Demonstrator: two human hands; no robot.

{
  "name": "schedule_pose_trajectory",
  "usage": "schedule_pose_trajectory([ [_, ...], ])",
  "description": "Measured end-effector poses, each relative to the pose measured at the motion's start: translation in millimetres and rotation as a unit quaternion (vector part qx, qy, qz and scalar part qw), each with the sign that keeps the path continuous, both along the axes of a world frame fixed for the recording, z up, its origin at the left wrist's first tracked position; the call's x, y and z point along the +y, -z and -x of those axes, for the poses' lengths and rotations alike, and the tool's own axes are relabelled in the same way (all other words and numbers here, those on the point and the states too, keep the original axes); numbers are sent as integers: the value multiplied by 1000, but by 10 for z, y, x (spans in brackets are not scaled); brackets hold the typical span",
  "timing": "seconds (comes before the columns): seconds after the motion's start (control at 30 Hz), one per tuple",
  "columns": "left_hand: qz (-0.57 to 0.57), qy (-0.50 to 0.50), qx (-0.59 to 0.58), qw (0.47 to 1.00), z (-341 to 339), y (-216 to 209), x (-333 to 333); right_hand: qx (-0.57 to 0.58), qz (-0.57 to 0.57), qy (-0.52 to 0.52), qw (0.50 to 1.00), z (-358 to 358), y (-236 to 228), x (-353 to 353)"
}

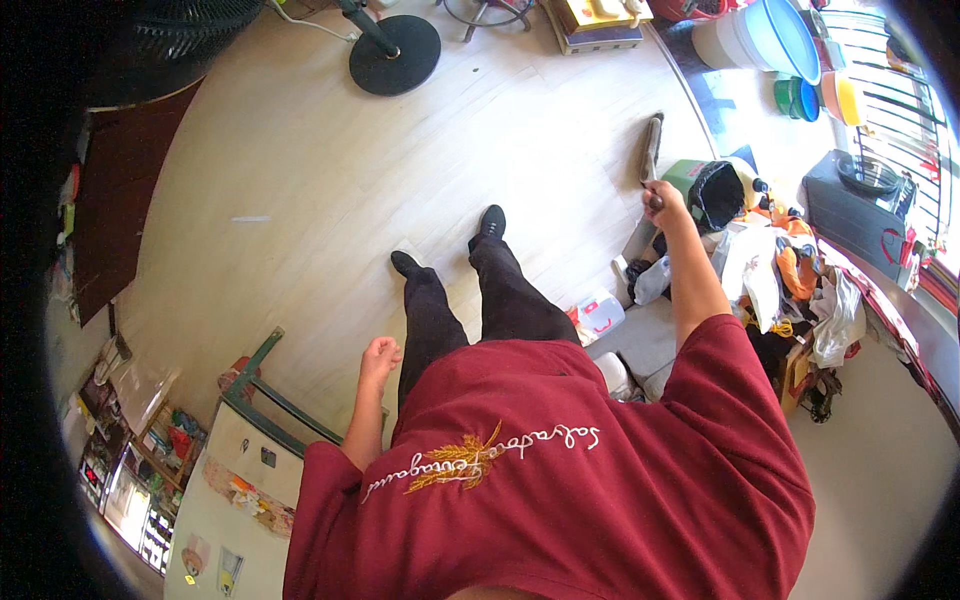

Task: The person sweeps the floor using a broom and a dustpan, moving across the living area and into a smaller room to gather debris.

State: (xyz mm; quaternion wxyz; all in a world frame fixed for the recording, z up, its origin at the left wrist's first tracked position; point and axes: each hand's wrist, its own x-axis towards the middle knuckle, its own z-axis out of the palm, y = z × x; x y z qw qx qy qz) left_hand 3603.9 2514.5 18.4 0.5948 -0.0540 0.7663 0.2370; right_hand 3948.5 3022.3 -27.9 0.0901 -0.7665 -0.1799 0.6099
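Note:
My right hand (665, 203) is closed around the dark handle of a long, narrow grey-brown tool that looks like a hand brush (651, 148). Its far end points away from me, over the pale floor. Just right of that hand stands a green bin (712, 190) with a black bag lining its mouth. My left hand (381, 357) hangs beside my left leg, its fingers loosely curled and nothing visible in them. Nearest to it is a dark green chair frame (265, 385), apart from the hand.
A white bucket (745, 42) with a blue rim stands at the far right. Plastic bags and cloths (790, 270) are heaped right of my right arm. A round black stand base (395, 55) rests on the floor (310, 170) ahead. A white refrigerator (235, 500) is at lower left.

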Motion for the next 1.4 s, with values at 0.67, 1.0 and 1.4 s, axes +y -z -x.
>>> schedule_pose_trajectory([
  [0.67,-14,-94,4,995,288,-2,-376,207,84,-252,941,2151,-950,-2454],
  [1.0,-27,-170,0,985,122,198,-765,35,-63,-408,910,1700,-1235,-1840],
  [1.4,-12,-231,38,972,-368,-27,-756,-25,-154,-426,891,2534,-26,-425],
])
